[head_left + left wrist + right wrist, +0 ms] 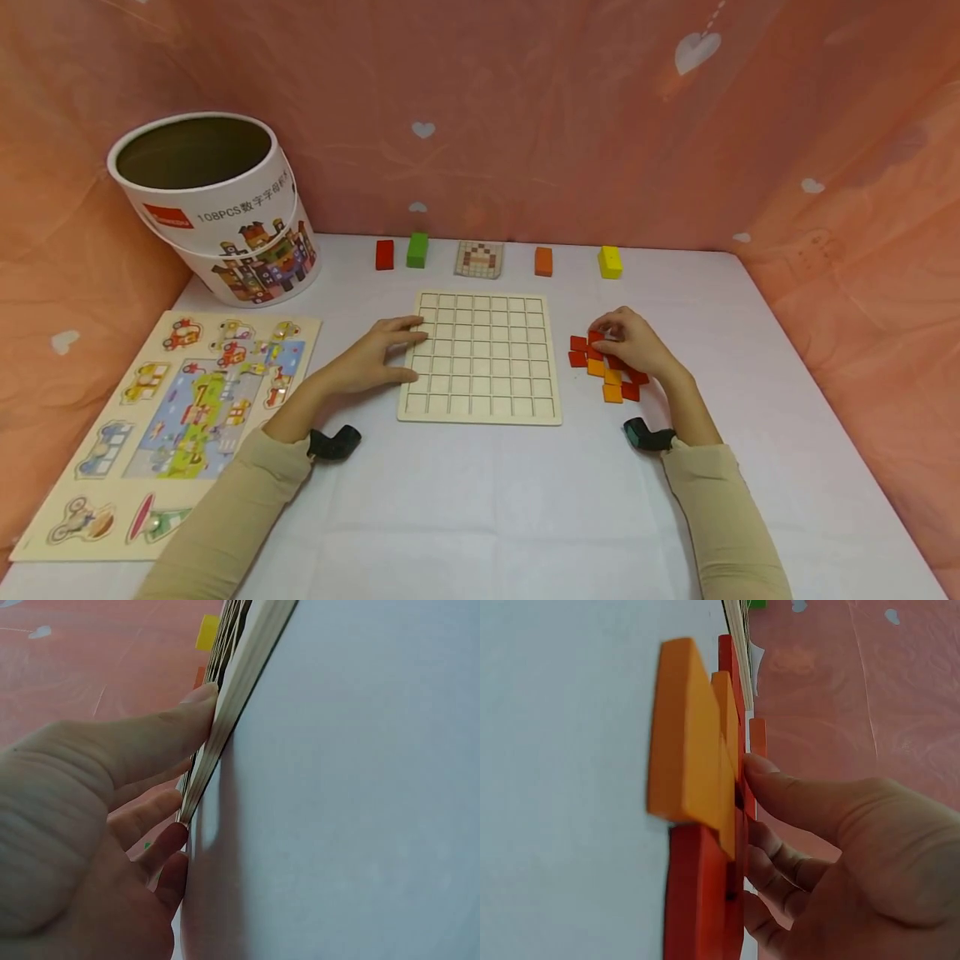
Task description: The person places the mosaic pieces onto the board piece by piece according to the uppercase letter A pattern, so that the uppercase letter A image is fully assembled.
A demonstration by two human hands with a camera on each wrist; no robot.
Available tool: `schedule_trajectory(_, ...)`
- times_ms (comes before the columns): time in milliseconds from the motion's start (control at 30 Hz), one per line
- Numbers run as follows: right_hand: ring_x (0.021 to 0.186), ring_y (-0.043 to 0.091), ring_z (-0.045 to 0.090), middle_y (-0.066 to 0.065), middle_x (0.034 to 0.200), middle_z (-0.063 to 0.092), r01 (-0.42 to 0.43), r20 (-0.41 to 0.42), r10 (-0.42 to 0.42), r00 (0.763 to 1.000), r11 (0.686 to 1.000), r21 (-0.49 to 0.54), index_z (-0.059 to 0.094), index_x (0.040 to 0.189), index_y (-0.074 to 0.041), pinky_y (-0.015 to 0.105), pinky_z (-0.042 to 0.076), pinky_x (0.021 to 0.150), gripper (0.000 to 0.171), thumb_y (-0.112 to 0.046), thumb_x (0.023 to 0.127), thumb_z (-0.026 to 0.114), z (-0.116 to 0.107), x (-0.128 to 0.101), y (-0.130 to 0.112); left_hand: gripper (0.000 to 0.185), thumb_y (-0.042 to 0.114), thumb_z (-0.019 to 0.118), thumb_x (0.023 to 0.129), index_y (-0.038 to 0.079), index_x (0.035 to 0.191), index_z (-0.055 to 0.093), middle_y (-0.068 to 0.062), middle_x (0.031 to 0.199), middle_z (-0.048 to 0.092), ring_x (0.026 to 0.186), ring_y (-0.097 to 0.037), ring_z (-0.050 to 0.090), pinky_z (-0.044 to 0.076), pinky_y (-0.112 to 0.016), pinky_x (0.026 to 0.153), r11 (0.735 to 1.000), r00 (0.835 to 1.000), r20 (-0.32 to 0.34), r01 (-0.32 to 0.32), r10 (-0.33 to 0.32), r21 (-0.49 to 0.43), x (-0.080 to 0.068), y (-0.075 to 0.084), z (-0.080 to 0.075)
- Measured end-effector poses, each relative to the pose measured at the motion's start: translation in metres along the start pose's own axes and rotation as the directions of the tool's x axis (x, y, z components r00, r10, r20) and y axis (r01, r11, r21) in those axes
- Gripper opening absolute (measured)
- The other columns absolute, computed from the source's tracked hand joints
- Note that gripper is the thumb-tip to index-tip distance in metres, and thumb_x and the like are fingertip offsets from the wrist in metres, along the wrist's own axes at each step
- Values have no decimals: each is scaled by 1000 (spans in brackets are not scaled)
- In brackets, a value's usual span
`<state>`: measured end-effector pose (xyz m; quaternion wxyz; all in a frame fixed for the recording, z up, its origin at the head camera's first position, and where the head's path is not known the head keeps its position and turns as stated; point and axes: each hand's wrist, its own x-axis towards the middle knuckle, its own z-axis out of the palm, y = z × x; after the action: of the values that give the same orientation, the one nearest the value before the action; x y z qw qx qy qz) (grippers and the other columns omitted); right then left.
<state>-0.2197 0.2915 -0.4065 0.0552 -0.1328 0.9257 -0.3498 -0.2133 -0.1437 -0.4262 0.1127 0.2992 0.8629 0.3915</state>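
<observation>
Tile cluster, long axis slanting near-right; right hand pinching red tile

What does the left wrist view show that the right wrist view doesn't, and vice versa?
Left wrist only: the bare left hand and a yellow rectangular block.
Right wrist only: the bare right hand, flat red square tiles and flat orange square tiles.
Both: an edge of the pale wooden grid board, the white tabletop and the pink backdrop with white hearts.
</observation>
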Motion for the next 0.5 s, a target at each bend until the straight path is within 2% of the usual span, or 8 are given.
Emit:
schedule_trajectory(133, 95, 33, 52, 22, 106, 60, -17, -11, 17, 1000, 1000, 24, 65, 110, 7, 38, 46, 87, 21, -3, 92, 69, -1, 0, -2, 66, 14, 79, 85, -4, 142, 51, -20, 159, 28, 146, -41, 20, 19, -61, 115, 1000, 1000, 8, -6, 6, -7, 1, 1, 0)
schedule_trajectory(300, 86, 29, 55, 20, 98, 64, -18, -34, 21, 999, 995, 101, 63, 108, 8, 20, 48, 74, 18, -2, 93, 68, -3, 9, -9, 65, 16, 78, 86, -3, 142, 51, -21, 159, 28, 145, -42, 20, 20, -62, 114, 1000, 1000, 4, -22, 22, -2, 1, -1, 1)
schedule_trajectory(400, 85, 27, 56, 20, 98, 65, -4, -42, 13, 999, 981, 193, 64, 110, 9, 17, 48, 70, 21, -4, 94, 67, 0, 28, -21, 64, 16, 78, 86, -2, 142, 52, -22, 159, 28, 144, -42, 22, 20, -62, 114, 1000, 1000, -6, -25, 25, -1, -1, -3, 2)
schedule_trajectory(500, 84, 26, 60, 22, 101, 66, 23, -31, -14, 999, 956, 294, 64, 112, 11, 20, 50, 71, 24, -5, 94, 68, 10, 54, -40, 63, 15, 79, 86, -2, 140, 53, -21, 159, 29, 143, -41, 23, 21, -62, 113, 1000, 999, -14, -30, 30, -7, -2, -3, 3)
